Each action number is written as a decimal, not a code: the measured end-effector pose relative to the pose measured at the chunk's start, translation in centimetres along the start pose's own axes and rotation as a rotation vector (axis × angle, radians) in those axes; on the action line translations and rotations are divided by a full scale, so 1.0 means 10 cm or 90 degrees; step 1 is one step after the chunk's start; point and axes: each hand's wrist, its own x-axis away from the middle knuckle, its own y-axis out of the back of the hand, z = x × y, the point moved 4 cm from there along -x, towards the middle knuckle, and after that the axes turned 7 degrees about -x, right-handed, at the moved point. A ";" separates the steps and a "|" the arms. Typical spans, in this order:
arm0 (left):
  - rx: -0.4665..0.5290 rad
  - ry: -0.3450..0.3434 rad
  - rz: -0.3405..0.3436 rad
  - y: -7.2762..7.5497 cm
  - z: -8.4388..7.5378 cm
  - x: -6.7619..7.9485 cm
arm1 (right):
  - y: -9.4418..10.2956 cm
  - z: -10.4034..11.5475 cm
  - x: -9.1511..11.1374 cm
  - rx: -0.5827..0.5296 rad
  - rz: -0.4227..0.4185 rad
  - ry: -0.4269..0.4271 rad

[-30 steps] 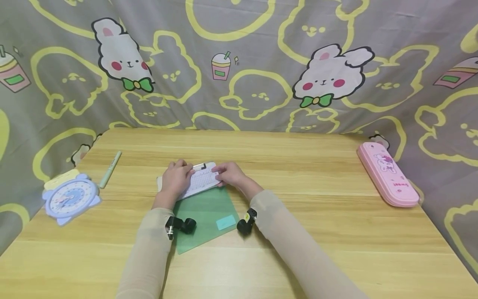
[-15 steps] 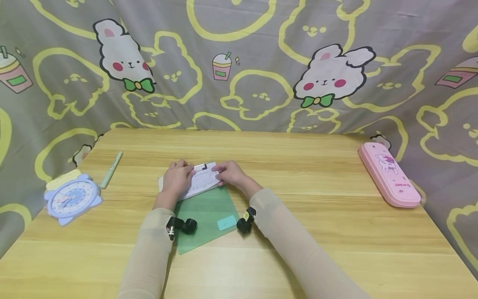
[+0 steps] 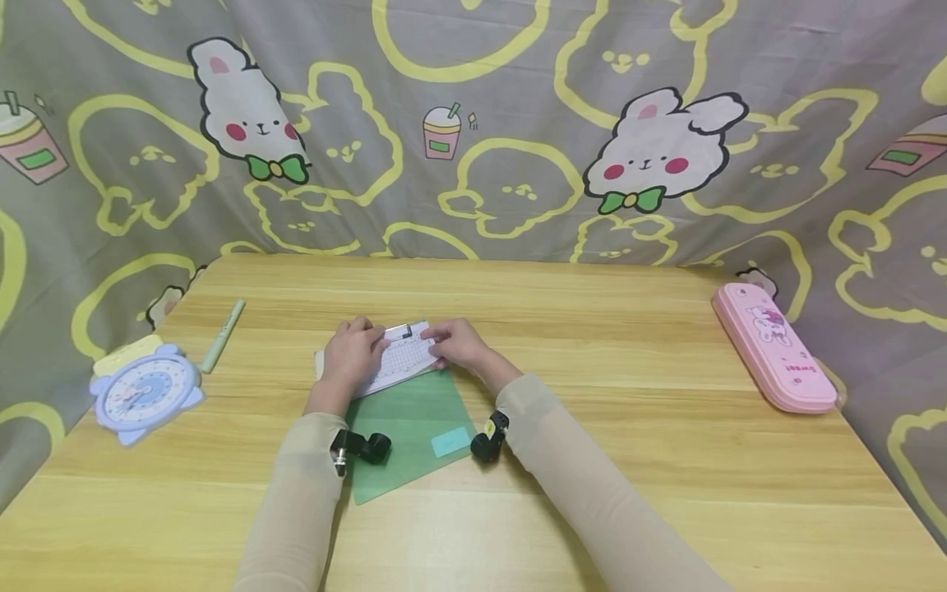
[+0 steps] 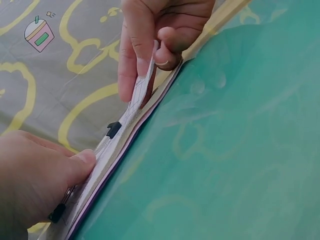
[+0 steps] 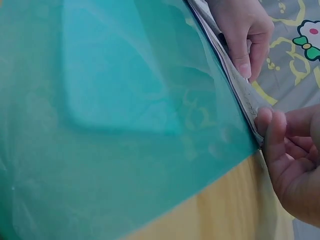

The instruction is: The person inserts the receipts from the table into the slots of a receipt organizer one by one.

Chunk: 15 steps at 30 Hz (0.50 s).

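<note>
A green translucent folder [image 3: 407, 432] with a light-blue label [image 3: 450, 442] lies at the middle of the table. Across its far end are white papers [image 3: 403, 362] printed with a grid, under a metal clip with black ends [image 4: 114, 130]. My left hand [image 3: 351, 355] lies over the left part of the papers, thumb and finger gripping them beside the clip. At the right corner, my right hand [image 3: 457, 341] pinches the paper between thumb and fingers; the left wrist view shows that corner bent up. The green sheet [image 5: 165, 165] fills much of both wrist views.
A blue clock-shaped board [image 3: 148, 395] overlaps a yellow piece [image 3: 127, 358] at the left, near a pale green marker [image 3: 224, 335]. On the right lies a pink pencil case [image 3: 773, 345]. A patterned curtain [image 3: 510, 107] hangs behind the wooden table [image 3: 607, 329].
The left fingers shift slightly near the clip. Both hands otherwise stay on the papers, and the whole head view drifts slightly.
</note>
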 end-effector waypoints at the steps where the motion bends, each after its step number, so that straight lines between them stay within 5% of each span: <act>1: 0.004 0.000 0.003 -0.01 0.00 0.00 | 0.01 -0.01 0.01 0.002 0.000 0.002; 15: 0.017 0.012 0.013 0.03 0.02 0.03 | 0.12 -0.13 0.31 -0.042 0.063 0.020</act>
